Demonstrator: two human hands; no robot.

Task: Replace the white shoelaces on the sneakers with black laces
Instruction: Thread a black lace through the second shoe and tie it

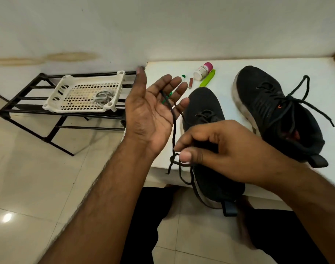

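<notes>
Right hand (225,149) grip pinching black lace (173,126), left hand (153,107) open, basket (82,96) on rack (29,111) beside.

Left hand (153,109) raised, palm open, right hand (220,149) in pinching grip

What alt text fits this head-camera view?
Two hands work a black lace over a black shoe: the right hand pinches it, the open left hand has it draped across. A second laced shoe sits on the white table.
</notes>
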